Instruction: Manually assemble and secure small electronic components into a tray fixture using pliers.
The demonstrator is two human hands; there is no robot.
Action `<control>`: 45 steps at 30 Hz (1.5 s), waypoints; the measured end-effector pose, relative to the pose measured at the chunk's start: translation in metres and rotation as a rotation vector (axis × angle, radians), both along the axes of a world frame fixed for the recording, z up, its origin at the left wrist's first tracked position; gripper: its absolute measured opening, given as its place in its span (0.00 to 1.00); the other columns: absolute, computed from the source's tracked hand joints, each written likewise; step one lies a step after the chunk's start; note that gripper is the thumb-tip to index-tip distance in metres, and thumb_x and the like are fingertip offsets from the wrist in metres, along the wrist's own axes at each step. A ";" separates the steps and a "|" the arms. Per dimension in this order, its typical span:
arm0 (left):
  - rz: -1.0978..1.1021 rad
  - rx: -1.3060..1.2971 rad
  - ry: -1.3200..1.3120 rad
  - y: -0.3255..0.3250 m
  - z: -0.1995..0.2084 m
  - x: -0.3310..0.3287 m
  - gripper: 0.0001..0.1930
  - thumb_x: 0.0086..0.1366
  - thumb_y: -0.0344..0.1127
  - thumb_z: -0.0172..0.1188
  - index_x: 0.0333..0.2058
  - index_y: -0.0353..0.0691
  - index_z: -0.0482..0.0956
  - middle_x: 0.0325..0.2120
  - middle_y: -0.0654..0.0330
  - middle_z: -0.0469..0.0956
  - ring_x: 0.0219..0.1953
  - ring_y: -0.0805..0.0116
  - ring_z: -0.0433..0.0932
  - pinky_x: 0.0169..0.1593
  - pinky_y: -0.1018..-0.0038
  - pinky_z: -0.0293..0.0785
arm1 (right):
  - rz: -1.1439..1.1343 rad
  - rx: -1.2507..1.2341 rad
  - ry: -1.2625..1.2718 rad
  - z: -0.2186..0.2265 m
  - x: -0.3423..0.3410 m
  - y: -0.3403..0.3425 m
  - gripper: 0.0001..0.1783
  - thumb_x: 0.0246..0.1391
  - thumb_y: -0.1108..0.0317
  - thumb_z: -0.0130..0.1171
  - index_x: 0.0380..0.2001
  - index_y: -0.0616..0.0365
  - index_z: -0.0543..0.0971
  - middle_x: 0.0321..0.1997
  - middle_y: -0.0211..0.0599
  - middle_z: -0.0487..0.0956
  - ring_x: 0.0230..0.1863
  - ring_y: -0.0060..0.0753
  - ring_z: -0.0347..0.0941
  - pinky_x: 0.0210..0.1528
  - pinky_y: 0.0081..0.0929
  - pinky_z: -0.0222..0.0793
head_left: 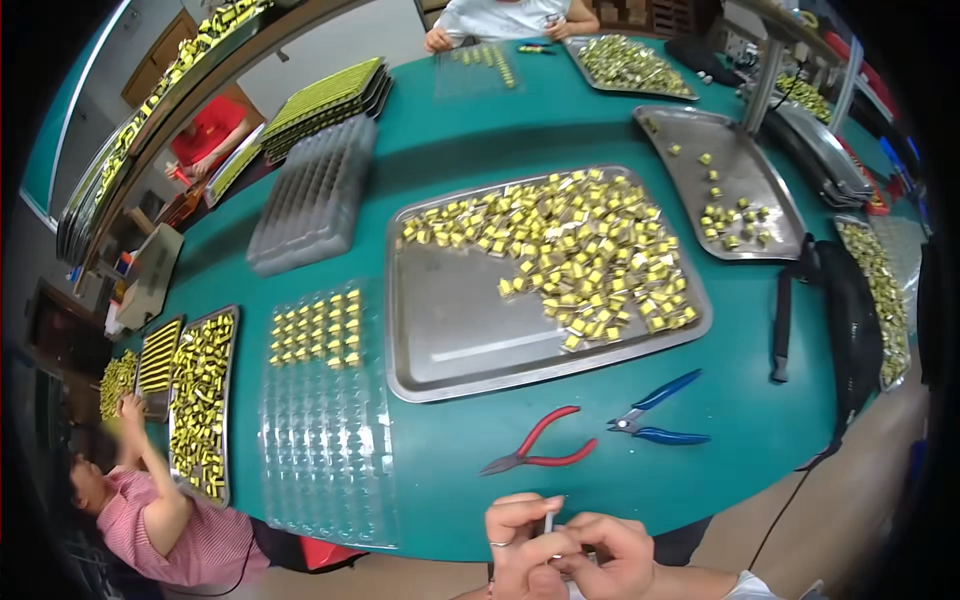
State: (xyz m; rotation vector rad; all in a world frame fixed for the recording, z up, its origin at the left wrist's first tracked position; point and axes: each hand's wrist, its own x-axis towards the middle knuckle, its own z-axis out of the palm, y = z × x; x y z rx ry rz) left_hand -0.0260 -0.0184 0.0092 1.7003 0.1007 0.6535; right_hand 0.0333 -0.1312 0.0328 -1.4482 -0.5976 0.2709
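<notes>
At the near edge of the table my left hand (522, 548) and my right hand (612, 556) meet, fingers closed and pinching. A thin grey piece (549, 521) sticks up between the fingers of my left hand; its lower part is hidden. What my right fingertips pinch is too small and covered to name. Just beyond lie red-handled pliers (532, 452) and blue-handled cutters (655, 412), both with handles spread. Farther off, a big metal tray (450, 325) holds a heap of small yellow-wrapped parts (590, 250). A clear plastic blister tray (325, 450) at left carries rows of the same parts.
Stacked clear trays (312, 200) stand at the far left. A smaller metal tray (690, 140) with scattered parts is at right, beside a black bag (850, 330). One co-worker (150, 500) sits at left by a full tray (203, 400); another person (510, 18) works across the table.
</notes>
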 end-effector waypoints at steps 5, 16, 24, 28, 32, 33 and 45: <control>0.013 -0.026 -0.021 -0.005 0.002 -0.005 0.25 0.72 0.54 0.40 0.35 0.38 0.77 0.47 0.43 0.66 0.50 0.53 0.64 0.54 0.57 0.62 | 0.007 0.120 0.132 -0.004 -0.014 0.001 0.06 0.53 0.82 0.57 0.36 0.64 0.75 0.29 0.34 0.76 0.32 0.20 0.72 0.33 0.17 0.68; -0.004 -0.024 -0.024 -0.007 0.003 -0.012 0.22 0.72 0.50 0.42 0.35 0.36 0.77 0.45 0.42 0.68 0.48 0.51 0.65 0.53 0.57 0.63 | 0.109 0.094 0.139 -0.017 -0.019 -0.013 0.09 0.50 0.87 0.58 0.34 0.71 0.70 0.35 0.48 0.79 0.34 0.26 0.76 0.35 0.24 0.75; 0.044 0.009 -0.038 -0.009 -0.006 -0.015 0.23 0.72 0.50 0.42 0.33 0.36 0.77 0.44 0.42 0.68 0.47 0.52 0.65 0.52 0.57 0.63 | 0.104 0.099 0.204 -0.023 -0.027 -0.013 0.08 0.51 0.85 0.58 0.34 0.70 0.70 0.36 0.48 0.79 0.36 0.27 0.76 0.36 0.24 0.75; 0.033 0.077 -0.063 -0.004 -0.004 -0.013 0.24 0.72 0.52 0.42 0.33 0.36 0.77 0.44 0.43 0.68 0.47 0.52 0.65 0.52 0.57 0.62 | 0.108 0.116 0.167 -0.023 -0.026 -0.008 0.09 0.52 0.85 0.58 0.36 0.72 0.70 0.37 0.49 0.79 0.37 0.29 0.77 0.37 0.24 0.77; 0.064 0.075 -0.013 -0.004 0.000 -0.013 0.25 0.72 0.53 0.42 0.32 0.36 0.77 0.44 0.44 0.68 0.46 0.53 0.66 0.52 0.57 0.62 | 0.188 0.123 0.147 -0.035 -0.018 -0.013 0.09 0.52 0.86 0.57 0.37 0.73 0.70 0.39 0.50 0.79 0.39 0.30 0.78 0.38 0.26 0.78; 0.050 0.060 -0.005 -0.002 0.001 -0.015 0.25 0.72 0.53 0.42 0.32 0.36 0.77 0.43 0.44 0.68 0.46 0.53 0.66 0.52 0.58 0.62 | 0.193 0.138 0.236 -0.034 -0.022 -0.011 0.09 0.52 0.86 0.57 0.37 0.73 0.70 0.39 0.50 0.78 0.39 0.30 0.78 0.39 0.26 0.79; 0.143 0.075 0.016 -0.001 0.005 -0.015 0.24 0.73 0.51 0.41 0.29 0.38 0.76 0.40 0.48 0.71 0.46 0.54 0.67 0.52 0.58 0.62 | 0.223 0.117 0.263 -0.027 -0.014 -0.006 0.10 0.50 0.86 0.59 0.35 0.70 0.71 0.37 0.45 0.79 0.35 0.27 0.77 0.35 0.24 0.76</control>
